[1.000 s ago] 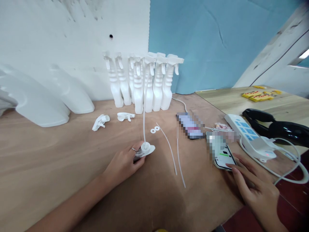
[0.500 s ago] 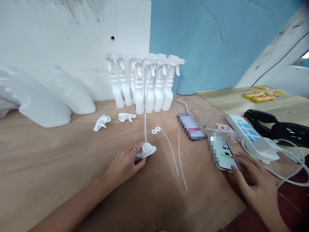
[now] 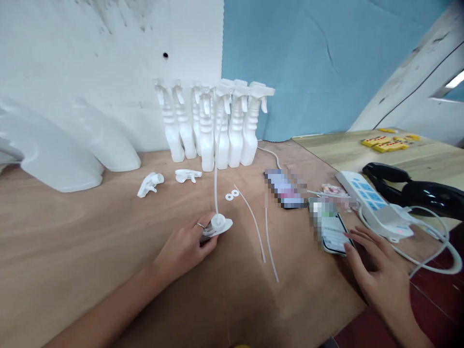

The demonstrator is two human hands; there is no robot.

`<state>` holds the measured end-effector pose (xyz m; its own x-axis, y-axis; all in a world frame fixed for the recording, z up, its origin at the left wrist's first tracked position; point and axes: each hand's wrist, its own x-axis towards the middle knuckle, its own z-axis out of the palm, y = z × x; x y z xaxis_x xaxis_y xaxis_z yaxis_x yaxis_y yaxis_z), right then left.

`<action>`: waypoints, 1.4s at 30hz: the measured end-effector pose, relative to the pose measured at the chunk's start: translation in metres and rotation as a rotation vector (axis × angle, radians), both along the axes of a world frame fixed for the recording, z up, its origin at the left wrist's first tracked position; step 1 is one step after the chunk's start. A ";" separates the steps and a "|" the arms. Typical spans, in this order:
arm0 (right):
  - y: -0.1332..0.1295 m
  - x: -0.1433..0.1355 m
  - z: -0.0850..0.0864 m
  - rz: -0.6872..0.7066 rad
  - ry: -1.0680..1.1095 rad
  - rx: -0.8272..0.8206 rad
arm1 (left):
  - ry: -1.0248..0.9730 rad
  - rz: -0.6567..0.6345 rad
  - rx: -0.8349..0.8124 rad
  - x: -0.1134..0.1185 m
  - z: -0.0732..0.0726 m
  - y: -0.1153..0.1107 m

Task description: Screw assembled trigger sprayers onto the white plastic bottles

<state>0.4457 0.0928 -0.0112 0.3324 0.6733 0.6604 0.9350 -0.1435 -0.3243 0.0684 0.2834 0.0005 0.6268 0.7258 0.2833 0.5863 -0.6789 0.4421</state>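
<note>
Closed around a white trigger spray head (image 3: 218,222), my left hand (image 3: 186,246) rests at the middle of the table. From the head a thin dip tube (image 3: 216,188) stands straight up. Fingers stretched out, my right hand (image 3: 377,270) lies at the lower edge of a smartphone (image 3: 335,234) with a lit screen. Two loose tubes (image 3: 255,224) and two flat white washers (image 3: 229,196) lie between the hands. Farther back are two more spray heads, one on its side (image 3: 188,175) and one tilted (image 3: 151,184).
Several white spray bottles (image 3: 207,145) with heads fitted stand against the wall. Large white bottles (image 3: 61,154) stand at left. A second phone (image 3: 285,188), a power strip (image 3: 373,205) with cables, a black glossy object (image 3: 435,195) and yellow pieces (image 3: 386,143) are at right.
The phone screen beside my right hand now shows a different, paler page. The whole view has shifted slightly; my left hand still holds the spray head in the same place.
</note>
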 end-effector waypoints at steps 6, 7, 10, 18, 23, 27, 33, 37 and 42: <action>0.000 -0.001 -0.001 0.002 0.006 -0.011 | 0.048 0.016 -0.037 0.001 0.004 -0.001; 0.000 -0.001 0.000 0.001 0.005 -0.011 | 0.060 0.023 -0.036 0.001 0.005 -0.001; -0.002 -0.001 0.001 -0.015 -0.002 0.006 | 0.074 0.033 -0.038 0.001 0.007 -0.002; -0.009 -0.002 -0.003 -0.024 0.016 0.037 | 0.047 0.017 -0.058 0.002 0.010 -0.004; -0.010 -0.003 -0.004 -0.018 0.032 0.042 | 0.019 0.005 -0.049 0.002 0.005 -0.002; -0.010 -0.004 -0.001 0.028 0.032 0.040 | 0.030 0.014 -0.055 0.001 0.005 -0.002; -0.013 -0.006 -0.004 0.034 0.048 0.065 | 0.035 0.016 -0.059 0.000 0.003 -0.002; -0.016 -0.010 -0.006 -0.135 0.126 0.101 | 0.007 -0.004 -0.048 -0.001 0.001 -0.001; -0.007 0.005 -0.001 -0.091 0.146 0.008 | 0.019 -0.003 -0.043 -0.001 0.001 -0.001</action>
<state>0.4507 0.0855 -0.0121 0.4848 0.6306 0.6061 0.8610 -0.2225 -0.4573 0.0675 0.2825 0.0011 0.6339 0.7352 0.2399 0.5930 -0.6612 0.4595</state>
